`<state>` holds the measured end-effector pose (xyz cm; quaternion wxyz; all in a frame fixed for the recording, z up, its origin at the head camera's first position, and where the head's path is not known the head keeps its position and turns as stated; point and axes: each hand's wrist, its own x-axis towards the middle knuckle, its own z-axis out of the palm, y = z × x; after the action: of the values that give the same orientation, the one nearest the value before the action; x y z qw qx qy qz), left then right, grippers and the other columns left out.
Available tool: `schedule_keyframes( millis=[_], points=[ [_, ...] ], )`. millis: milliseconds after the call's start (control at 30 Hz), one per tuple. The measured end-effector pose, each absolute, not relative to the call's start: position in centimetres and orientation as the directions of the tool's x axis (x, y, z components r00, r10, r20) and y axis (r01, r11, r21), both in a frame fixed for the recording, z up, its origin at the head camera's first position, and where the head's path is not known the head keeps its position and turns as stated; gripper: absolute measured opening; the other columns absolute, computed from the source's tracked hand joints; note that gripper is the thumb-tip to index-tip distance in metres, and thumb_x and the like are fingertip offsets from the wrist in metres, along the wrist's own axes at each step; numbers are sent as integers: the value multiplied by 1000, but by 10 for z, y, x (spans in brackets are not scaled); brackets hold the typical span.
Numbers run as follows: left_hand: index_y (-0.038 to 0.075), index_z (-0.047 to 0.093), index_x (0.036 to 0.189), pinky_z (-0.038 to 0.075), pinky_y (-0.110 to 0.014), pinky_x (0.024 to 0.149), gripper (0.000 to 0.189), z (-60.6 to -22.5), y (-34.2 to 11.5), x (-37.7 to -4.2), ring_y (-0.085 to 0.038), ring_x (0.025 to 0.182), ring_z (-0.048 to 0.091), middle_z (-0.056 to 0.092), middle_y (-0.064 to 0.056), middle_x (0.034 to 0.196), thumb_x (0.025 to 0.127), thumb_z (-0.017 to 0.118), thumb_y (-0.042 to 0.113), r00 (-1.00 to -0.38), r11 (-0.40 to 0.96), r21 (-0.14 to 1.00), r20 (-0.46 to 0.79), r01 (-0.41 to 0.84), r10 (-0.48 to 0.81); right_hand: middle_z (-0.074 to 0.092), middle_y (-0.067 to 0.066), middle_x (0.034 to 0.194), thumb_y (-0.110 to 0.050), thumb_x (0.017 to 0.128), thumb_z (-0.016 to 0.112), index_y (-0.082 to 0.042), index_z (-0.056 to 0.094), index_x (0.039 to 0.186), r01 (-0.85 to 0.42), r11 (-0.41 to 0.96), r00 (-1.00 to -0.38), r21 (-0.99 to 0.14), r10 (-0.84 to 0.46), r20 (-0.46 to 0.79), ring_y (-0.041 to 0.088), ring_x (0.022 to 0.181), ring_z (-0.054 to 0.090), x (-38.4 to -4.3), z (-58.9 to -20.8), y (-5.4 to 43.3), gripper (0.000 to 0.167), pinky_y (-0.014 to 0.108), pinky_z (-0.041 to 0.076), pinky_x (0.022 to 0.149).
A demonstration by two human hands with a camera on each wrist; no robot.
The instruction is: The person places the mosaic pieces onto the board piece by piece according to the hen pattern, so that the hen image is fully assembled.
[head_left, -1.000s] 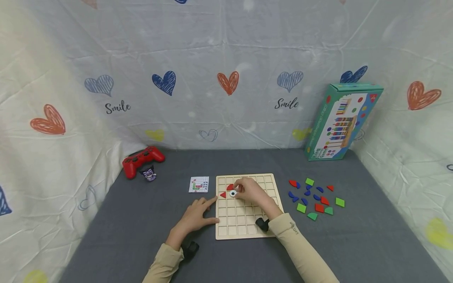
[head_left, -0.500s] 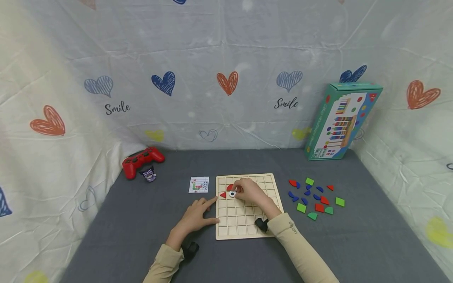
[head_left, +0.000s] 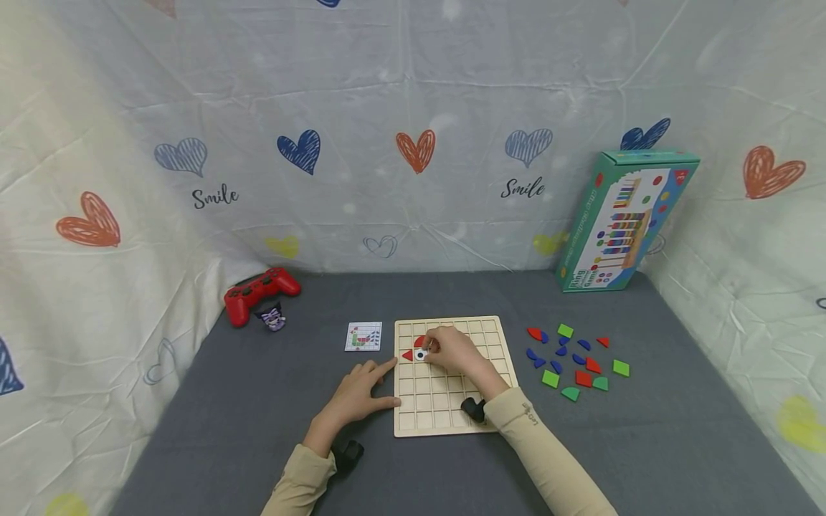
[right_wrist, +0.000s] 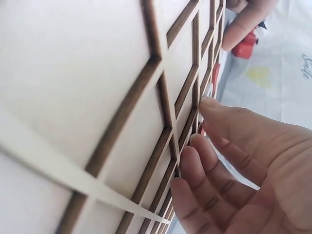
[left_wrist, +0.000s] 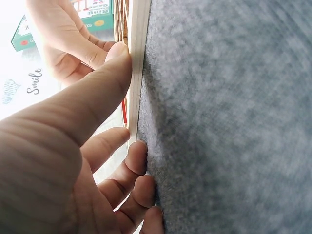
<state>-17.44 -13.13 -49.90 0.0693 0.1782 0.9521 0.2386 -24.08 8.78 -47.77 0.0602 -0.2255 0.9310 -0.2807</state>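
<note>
Wooden grid board (head_left: 423, 404) laid flat on the dark grey cloth (head_left: 290, 380), at centre. Its left edge is touched by the left hand (head_left: 355, 394), held from the left with thumb and forefinger spread; in the left wrist view the thumb tip is set against the board's side and the remaining fingers are bent loosely by the cloth. Nothing is grasped by this hand. The right hand (head_left: 454, 350) is reached across the board from the near right, fingertips brought down at a white piece (head_left: 421, 355) with a black dot, in the far left part of the grid. Its fingers are bent towards the thumb; whether the piece is pinched or only touched cannot be told. A red triangle (head_left: 408, 355) is seen just left of the white piece, and a red rounded piece (head_left: 419, 341), partly covered by the fingers, on its far side. Loose pieces (head_left: 583, 379) in red, blue and green are scattered right of the board. A printed card (head_left: 363, 336) is placed left of it; farther left, a red game controller (head_left: 262, 292) and a small figurine (head_left: 272, 318). A green box (head_left: 626, 222) is stood at far right, before a heart-printed backdrop (head_left: 361, 193).
</note>
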Motion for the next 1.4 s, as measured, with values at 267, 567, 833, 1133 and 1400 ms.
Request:
schedule_keyframes(
  millis=[267,567,833,1133,1400],
  points=[
    [18,44,140,26,-29,62,77,-498,-130,-175,-14,69,31,42,2,83,75,71,49,-930,828,479,-59,293,363,56,-2,71,-12,78,75,-9,67,86,-351,728,-901,-589,-435,-1,9,64,50,-238,-476,90,12,28,43,63],
    [18,44,140,27,-29,62,77,-499,-130,-175,-13,70,31,42,2,83,75,71,49,-930,829,477,-61,291,361,58,-2,73,-9,79,72,-10,69,90,-330,727,-919,-602,-394,28,11,65,50,-233,-474,97,11,30,42,62],
    [18,44,140,27,-30,62,77,-498,-130,-174,-14,70,32,42,1,84,75,72,48,-932,827,485,-62,285,358,61,-4,79,-14,79,71,-15,70,96,-296,757,-938,-583,-345,29,9,69,53,-226,-472,110,17,31,43,63],
    [19,43,140,27,-29,62,78,-501,-132,-174,-13,69,31,42,2,83,75,72,49,-931,823,487,-51,293,362,58,-5,77,-12,80,70,-14,71,94,-277,734,-952,-620,-298,73,9,64,50,-220,-469,133,14,29,40,57],
    [20,43,140,27,-28,63,78,-503,-133,-175,-12,70,31,42,3,83,74,71,50,-931,824,483,-49,295,362,60,-3,79,-13,81,71,-13,71,96,-260,743,-961,-617,-263,88,10,66,52,-221,-470,158,15,29,39,56]
  ],
)
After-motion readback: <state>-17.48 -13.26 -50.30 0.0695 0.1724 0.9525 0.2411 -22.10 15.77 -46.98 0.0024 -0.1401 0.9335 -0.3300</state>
